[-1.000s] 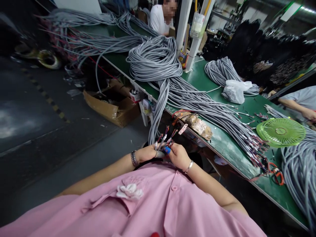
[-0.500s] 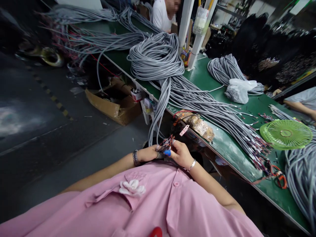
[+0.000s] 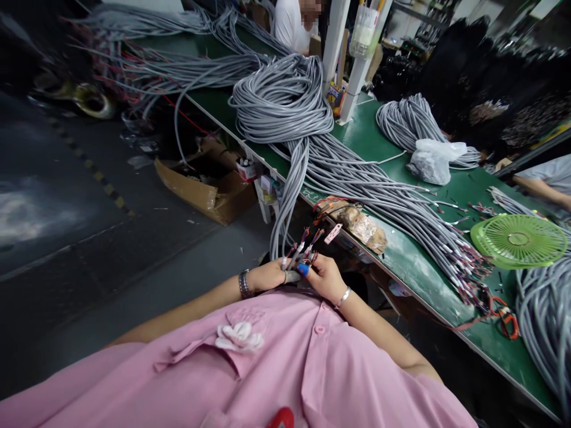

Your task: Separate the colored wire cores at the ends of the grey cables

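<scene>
Close to the pink shirt, my left hand (image 3: 269, 276) is closed round the ends of several grey cables (image 3: 289, 208) that hang over the table edge. Beside it on the right, my right hand (image 3: 326, 278) pinches cable ends with thin red and dark wires (image 3: 314, 239) sticking up. Something blue (image 3: 303, 269) covers a fingertip of my right hand. The two hands nearly touch, and the fingers partly hide the cable ends.
The green table (image 3: 404, 270) carries a large cable coil (image 3: 283, 101), a taped bundle (image 3: 363, 229), a green fan (image 3: 518, 239) and orange-handled scissors (image 3: 508, 324). A cardboard box (image 3: 196, 190) stands below. A person (image 3: 289, 25) sits behind; another person's arm (image 3: 542, 191) shows right.
The cable ends between my hands have spread apart and now point further upward. My right hand has shifted very slightly; my left hand stays in place.
</scene>
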Demonstrator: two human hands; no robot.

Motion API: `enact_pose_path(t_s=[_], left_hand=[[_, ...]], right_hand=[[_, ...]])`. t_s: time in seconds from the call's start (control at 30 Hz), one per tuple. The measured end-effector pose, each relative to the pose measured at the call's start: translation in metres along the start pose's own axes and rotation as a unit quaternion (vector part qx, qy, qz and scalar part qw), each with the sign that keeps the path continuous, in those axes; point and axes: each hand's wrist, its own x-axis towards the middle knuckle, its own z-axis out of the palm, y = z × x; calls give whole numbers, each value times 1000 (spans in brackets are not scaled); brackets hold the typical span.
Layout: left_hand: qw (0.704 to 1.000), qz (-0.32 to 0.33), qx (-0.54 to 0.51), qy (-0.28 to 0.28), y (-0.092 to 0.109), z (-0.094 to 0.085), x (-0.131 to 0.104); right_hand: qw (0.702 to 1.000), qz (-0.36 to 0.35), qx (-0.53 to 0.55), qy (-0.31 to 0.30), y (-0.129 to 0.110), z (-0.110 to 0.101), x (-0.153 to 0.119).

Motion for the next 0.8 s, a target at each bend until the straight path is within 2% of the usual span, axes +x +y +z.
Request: enact_pose_path(t_s=[0.1, 0.3, 0.37, 0.47, 0.5, 0.57, 0.63, 0.7, 0.77, 0.8], left_hand=[[999, 1, 44, 0, -1, -4, -4], [985, 55, 161, 22, 2, -14, -21], [984, 65, 154, 58, 1, -16, -28], [981, 108, 90, 131, -3, -23, -41], [980, 125, 60, 140, -4, -27, -47], [984, 135, 15, 118, -2, -39, -61], [990, 96, 34, 97, 4, -53, -77], [992, 15, 107, 59, 13, -69, -91], [976, -66, 203, 48, 23, -84, -103], [964, -87, 242, 68, 27, -90, -107]], right_hand=[[1000, 0, 10, 12, 3, 2, -3], [997, -18, 35, 60, 4, 1, -8], [996, -10, 44, 78, 5, -1, -8], [991, 9, 81, 108, 6, -3, -6], [988, 18, 105, 111, 7, -3, -6], [980, 48, 173, 88, 9, -1, -7], [963, 84, 253, 41, 11, 1, -9], [948, 105, 300, 5, 13, 2, -11], [948, 109, 299, 19, 15, -1, -13], [951, 110, 285, 43, 16, -3, -14]])
